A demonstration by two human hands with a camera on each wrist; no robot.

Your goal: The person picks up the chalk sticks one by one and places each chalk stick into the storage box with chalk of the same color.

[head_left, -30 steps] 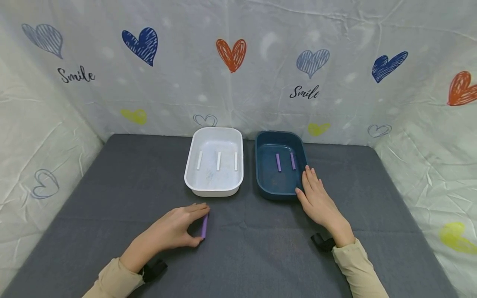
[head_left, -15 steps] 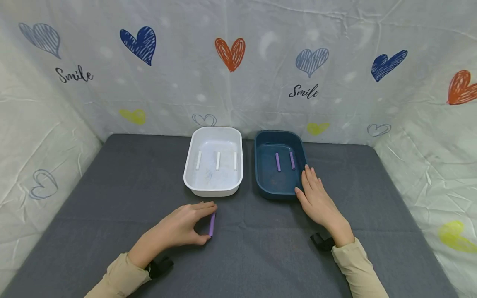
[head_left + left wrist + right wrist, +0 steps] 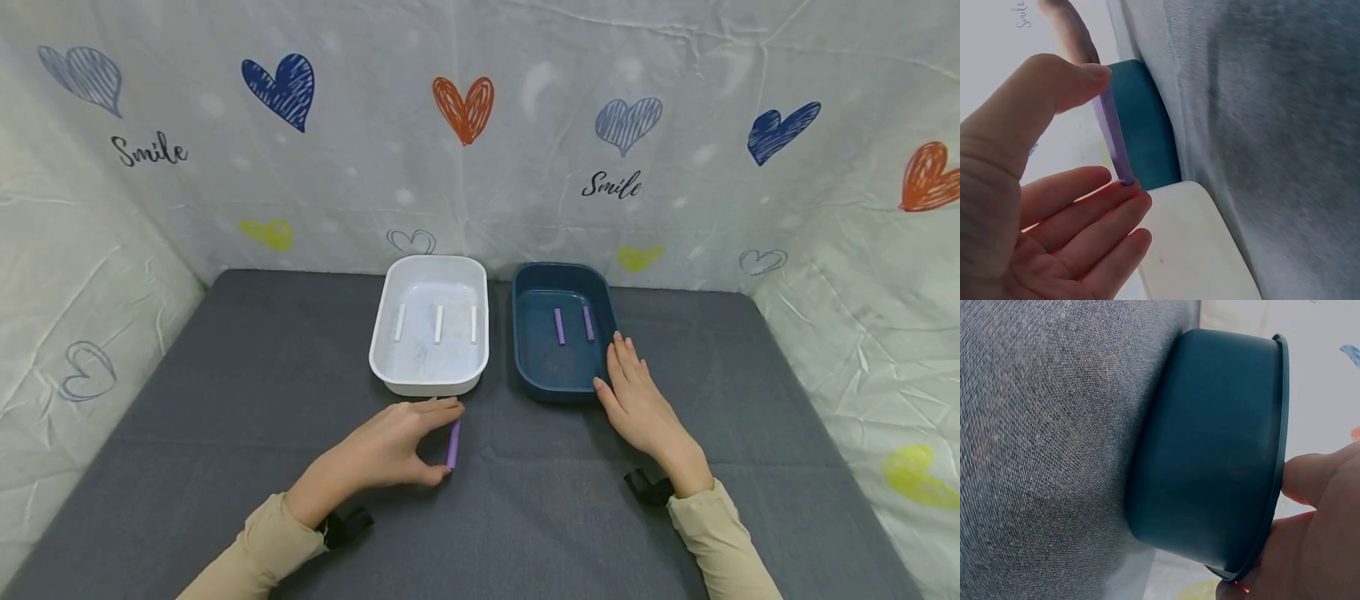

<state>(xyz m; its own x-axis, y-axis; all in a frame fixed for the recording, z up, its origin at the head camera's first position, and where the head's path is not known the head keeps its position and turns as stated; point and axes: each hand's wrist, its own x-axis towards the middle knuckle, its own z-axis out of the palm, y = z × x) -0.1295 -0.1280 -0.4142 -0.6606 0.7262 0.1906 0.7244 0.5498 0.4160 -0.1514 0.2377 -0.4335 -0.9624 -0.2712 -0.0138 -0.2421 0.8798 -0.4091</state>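
Between thumb and fingertips my left hand (image 3: pixel 390 450) pinches a purple stick of chalk (image 3: pixel 453 446), held just in front of the white tray. The left wrist view shows the chalk (image 3: pixel 1113 140) spanning from thumb to fingers. My right hand (image 3: pixel 643 408) rests on the near right rim of the dark blue tray (image 3: pixel 551 373), fingers mostly straight. In the right wrist view, the thumb touches the tray's rim (image 3: pixel 1282 425). Two purple chalks (image 3: pixel 559 327) lie inside that tray. The white tray (image 3: pixel 427 367) holds three white chalks (image 3: pixel 439 325).
Both trays stand side by side at the back of the table, covered with dark grey cloth (image 3: pixel 262 375). Behind them hangs a white curtain (image 3: pixel 540 200) printed with hearts. Dark wrist straps (image 3: pixel 348 527) sit at the cuffs.
My left hand has moved to the right and slightly away from me, carrying the purple chalk. My right hand stays at the blue tray's rim.
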